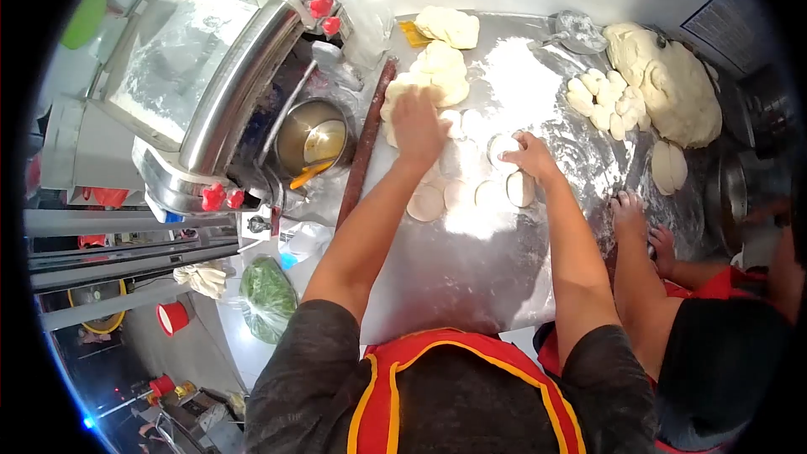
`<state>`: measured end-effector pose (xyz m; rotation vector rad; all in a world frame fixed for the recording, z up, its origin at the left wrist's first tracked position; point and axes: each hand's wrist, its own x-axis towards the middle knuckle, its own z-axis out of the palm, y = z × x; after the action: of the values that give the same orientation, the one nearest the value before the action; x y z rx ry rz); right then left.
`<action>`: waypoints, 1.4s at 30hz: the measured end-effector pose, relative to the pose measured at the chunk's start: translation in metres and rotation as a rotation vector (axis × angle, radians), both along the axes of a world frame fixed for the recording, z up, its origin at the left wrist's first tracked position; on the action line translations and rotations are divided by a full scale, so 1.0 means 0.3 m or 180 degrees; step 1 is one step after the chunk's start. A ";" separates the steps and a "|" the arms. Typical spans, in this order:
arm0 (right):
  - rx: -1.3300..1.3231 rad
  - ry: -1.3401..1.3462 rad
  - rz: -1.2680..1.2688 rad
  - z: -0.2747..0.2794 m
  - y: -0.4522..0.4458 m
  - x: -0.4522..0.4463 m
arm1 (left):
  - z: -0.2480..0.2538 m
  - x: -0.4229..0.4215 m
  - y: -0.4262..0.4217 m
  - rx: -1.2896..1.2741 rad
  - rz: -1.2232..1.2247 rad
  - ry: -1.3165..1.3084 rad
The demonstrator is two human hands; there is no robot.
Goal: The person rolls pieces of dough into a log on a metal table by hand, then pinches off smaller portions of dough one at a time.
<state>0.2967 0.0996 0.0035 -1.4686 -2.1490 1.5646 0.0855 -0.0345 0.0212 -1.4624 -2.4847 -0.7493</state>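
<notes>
At the left edge of the steel table (454,286), beside a long reddish-brown rod (366,143), the person's left hand (416,128) lies on a dough pile (445,69); the right hand (531,160) touches a dough disc (503,150) mid-table, and neither grip can be told. A stretch of tabletop separates the discs from the near edge, while a large dough mass (668,88) occupies the far right corner.

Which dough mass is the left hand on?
The lumpy mass beside the reddish rod: the left hand lies on its near part, while the big mass at right is untouched.
</notes>
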 end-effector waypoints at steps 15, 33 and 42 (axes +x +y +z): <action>0.1226 -0.0270 0.0032 -0.014 -0.086 0.082 | 0.002 -0.263 -0.078 0.1929 0.1052 -0.4410; 0.0211 0.0054 0.0772 -0.035 -0.299 0.068 | 0.105 0.269 -0.755 -0.0455 -0.2128 -0.2502; 0.0017 0.0415 0.0367 0.121 -0.447 0.013 | -0.141 0.181 -0.518 -0.0365 0.0352 -0.1939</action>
<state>0.3005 -0.0345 0.0398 -1.2239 -2.1960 1.6402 0.1398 -0.1898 -0.0210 -1.2502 -3.0607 -1.1938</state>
